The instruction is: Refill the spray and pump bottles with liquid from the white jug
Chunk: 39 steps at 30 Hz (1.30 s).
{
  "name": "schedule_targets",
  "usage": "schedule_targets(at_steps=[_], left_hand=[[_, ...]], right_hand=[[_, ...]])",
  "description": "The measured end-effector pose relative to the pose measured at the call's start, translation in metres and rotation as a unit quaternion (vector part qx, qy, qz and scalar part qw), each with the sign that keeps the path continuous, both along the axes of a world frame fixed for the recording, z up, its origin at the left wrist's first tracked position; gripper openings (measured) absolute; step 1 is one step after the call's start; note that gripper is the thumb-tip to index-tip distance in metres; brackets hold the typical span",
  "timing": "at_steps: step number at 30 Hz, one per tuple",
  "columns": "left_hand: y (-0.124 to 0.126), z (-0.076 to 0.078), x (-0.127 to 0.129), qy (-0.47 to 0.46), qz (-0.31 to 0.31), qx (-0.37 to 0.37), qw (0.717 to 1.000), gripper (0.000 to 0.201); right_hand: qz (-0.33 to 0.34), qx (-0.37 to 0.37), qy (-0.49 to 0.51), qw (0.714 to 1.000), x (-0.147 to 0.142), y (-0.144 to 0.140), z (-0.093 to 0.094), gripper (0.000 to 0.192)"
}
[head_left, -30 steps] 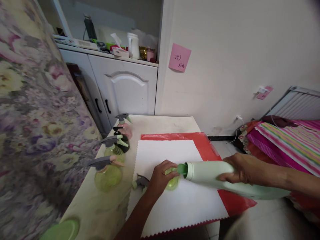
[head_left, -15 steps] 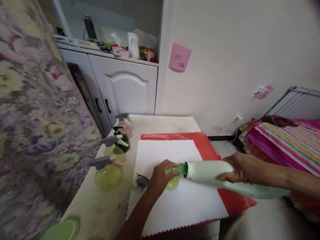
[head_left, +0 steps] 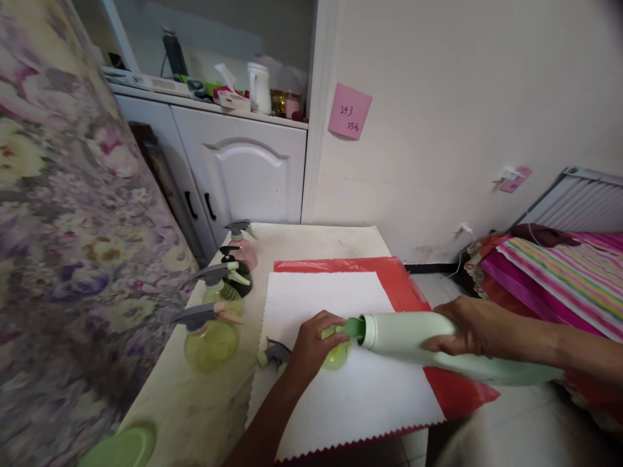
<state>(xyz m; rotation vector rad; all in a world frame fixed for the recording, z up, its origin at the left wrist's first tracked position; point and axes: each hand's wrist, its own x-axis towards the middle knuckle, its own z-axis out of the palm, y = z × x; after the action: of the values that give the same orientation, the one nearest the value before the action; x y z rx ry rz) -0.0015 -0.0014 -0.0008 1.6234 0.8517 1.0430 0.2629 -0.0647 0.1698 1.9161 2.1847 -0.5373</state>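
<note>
Cream table (head_left: 311, 241) with white cloth (head_left: 341, 389), left hand (head_left: 311, 344) wrapped around small green bottle (head_left: 335, 355) near cloth's middle, right hand (head_left: 474, 327) gripping tilted jug (head_left: 413, 340), spout at bottle's mouth, spray bottles (head_left: 217, 311) along left edge.

The left hand (head_left: 311, 347) covers most of the small yellow-green bottle (head_left: 337, 355), so its neck and mouth cannot be seen — only 1 rounded side shows. The large pale-green bottle (head_left: 438, 347) has its middle hidden under the right hand (head_left: 470, 332), and its base is blurred. The green lid (head_left: 119, 447) is cut by the bottom edge. Writing on the pink note (head_left: 349, 111) is too small to read surely — 2 lines.
</note>
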Motion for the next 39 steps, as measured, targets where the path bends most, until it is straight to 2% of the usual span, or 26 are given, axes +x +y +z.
schedule_targets(at_steps=[18, 28, 39], left_hand=[[0.0010, -0.0026, 0.0006, -0.003, 0.001, 0.003, 1.000, 0.015], [-0.0006, -0.0011, 0.0001, 0.000, 0.000, 0.000, 1.000, 0.015], [-0.0004, -0.0005, 0.0006, 0.003, 0.004, -0.002, 1.000, 0.015]], right_hand=[[0.010, 0.015, -0.015, 1.000, 0.0011, -0.0021, 0.0006, 0.053], [0.005, 0.006, -0.024, 1.000, -0.0049, 0.0010, 0.0026, 0.045], [0.002, 0.002, -0.028, 1.000, -0.0076, -0.0011, 0.0056, 0.045]])
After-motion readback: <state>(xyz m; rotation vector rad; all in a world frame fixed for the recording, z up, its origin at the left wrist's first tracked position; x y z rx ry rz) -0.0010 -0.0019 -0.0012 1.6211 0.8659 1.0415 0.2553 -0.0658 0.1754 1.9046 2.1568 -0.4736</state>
